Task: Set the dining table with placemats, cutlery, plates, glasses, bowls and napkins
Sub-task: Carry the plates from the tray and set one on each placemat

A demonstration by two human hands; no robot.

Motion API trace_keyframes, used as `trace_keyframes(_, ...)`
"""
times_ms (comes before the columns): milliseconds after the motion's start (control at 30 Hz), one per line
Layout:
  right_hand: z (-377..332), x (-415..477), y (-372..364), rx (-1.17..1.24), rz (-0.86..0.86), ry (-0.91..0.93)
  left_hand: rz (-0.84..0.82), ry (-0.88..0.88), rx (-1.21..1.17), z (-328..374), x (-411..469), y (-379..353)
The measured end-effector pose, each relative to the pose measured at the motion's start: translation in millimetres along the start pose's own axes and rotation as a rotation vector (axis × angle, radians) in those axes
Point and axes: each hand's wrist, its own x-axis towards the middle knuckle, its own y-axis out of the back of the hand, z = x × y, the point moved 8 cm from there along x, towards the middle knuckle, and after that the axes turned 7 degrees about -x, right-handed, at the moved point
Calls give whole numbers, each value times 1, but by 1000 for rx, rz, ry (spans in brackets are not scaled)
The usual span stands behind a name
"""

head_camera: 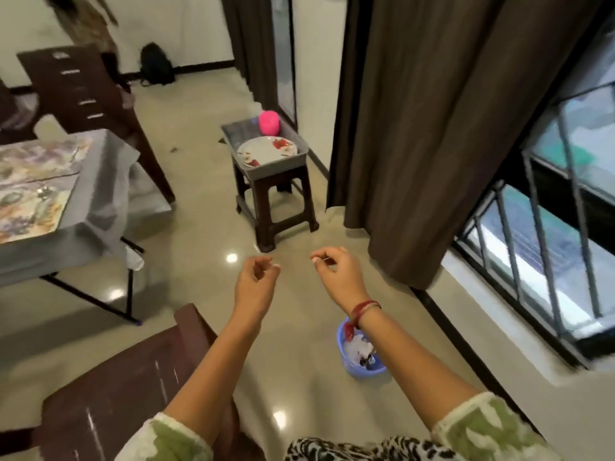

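Both hands, left hand (256,277) and right hand (336,271), loosely curled and empty; plate (268,151) lies at the near edge of the grey tray (269,170) on the stool (261,201), straight ahead, judged nearer the left hand.

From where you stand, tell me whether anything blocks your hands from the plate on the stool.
Nothing visible does. Only bare floor lies between the left hand, the right hand and the plate in the grey tray on the stool. The blue bin sits nearer the person.
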Motion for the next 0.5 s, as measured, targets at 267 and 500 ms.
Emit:
trace_keyframes(267, -25, 132, -76, 45, -208, 116, 142, 58, -34, 0, 115, 9)
trace_keyframes(500, -15, 292, -133, 63, -256, 82, 210, 104, -23, 6, 258, 6)
